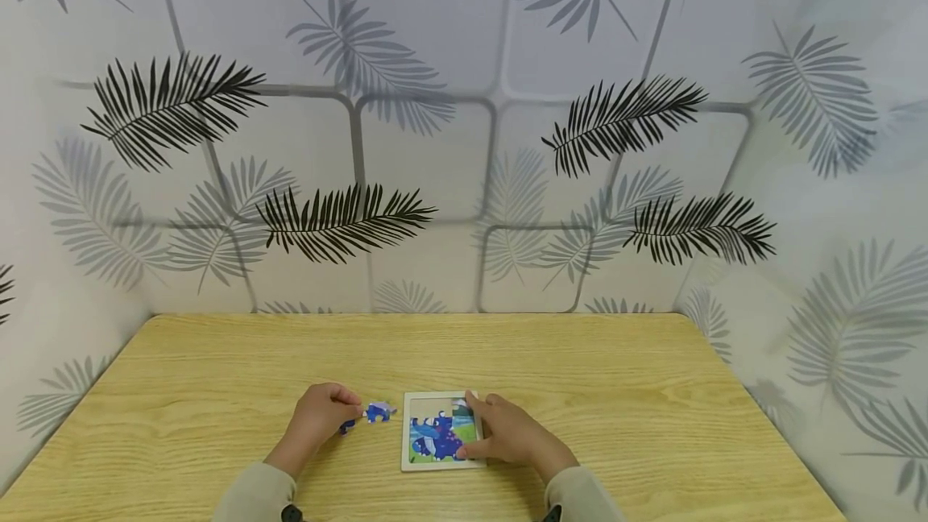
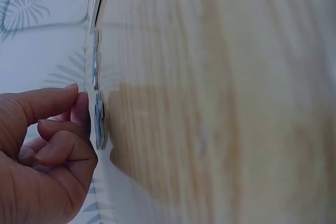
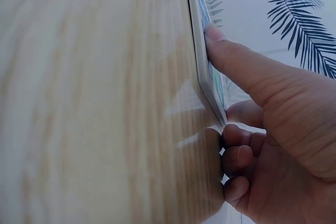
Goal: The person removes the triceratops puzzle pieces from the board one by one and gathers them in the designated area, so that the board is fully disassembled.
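A white-rimmed jigsaw puzzle tray [image 1: 404,433] lies on the table, partly filled with pieces making a blue cartoon picture. Bare backing shows at its upper left. My right hand [image 1: 511,429] holds the tray by its right side; in the right wrist view the thumb [image 3: 231,56] lies on its face and the other fingers curl by the edge. Left of the tray lie loose blue puzzle pieces [image 1: 379,412]. My left hand [image 1: 319,419] hovers with loosely bent fingers beside another piece [image 2: 100,121]; nothing shows between the fingertips. That piece is partly hidden in the head view.
The wood-grain table [image 1: 616,377] spreads around both hands. Behind it and at its sides rises a pale wall covering [image 1: 428,264] with a leaf pattern.
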### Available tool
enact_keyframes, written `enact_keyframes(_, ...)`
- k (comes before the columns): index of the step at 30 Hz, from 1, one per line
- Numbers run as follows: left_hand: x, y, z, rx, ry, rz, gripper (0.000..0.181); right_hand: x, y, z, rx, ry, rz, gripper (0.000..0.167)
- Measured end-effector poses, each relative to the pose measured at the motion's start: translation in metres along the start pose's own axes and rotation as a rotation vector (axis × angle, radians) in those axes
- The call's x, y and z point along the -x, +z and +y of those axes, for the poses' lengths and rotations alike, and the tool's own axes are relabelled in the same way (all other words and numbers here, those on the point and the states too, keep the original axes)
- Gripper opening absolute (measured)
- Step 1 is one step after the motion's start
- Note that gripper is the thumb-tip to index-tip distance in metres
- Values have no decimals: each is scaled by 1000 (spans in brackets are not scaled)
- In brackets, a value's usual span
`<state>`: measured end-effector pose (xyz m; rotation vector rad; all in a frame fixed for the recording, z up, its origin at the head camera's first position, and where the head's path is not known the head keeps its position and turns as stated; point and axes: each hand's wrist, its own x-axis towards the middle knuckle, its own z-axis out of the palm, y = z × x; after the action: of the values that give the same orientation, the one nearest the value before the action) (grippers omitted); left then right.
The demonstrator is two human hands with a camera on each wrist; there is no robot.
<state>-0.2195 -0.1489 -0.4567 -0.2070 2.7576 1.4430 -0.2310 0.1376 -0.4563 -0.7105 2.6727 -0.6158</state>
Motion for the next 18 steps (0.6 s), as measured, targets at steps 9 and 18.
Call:
enact_keyframes(9,0,0,1,14,-11,-14,6,0,0,1,-8,6,1,89)
enact_keyframes(18,0,4,7,43,-11,-35,5,1,1,1,-9,0,4,88)
